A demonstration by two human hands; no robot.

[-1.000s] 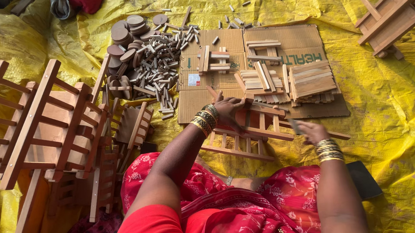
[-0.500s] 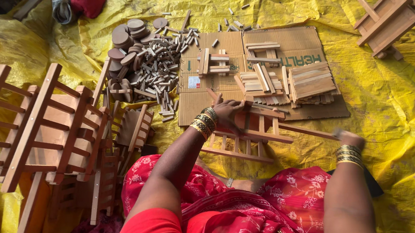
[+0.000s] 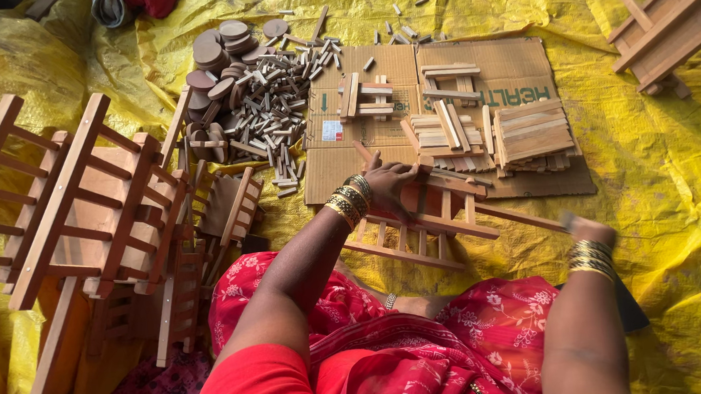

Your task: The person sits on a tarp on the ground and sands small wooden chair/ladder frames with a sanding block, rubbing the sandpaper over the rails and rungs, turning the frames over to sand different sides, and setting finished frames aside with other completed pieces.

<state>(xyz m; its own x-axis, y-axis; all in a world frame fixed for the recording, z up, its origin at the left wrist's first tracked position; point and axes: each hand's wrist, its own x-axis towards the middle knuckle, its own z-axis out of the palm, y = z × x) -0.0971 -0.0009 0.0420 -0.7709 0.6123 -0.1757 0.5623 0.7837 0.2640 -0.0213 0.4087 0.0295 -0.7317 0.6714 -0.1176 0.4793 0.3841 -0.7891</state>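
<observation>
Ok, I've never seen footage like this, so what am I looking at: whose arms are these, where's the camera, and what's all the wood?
There is no machine here: a person sits on a yellow sheet and works with bare hands. The single picture comes from a camera worn on their head, looking down over their lap. The left hand presses on a small wooden frame, a ladder-like piece with rungs, lying in front of them. The right hand is out to the side, blurred, at the end of a long wooden strip running from the frame; what it grips is hard to tell. Beyond lies flat cardboard with stacked slats, a heap of small sticks and round discs, and finished wooden racks on the left.
</observation>
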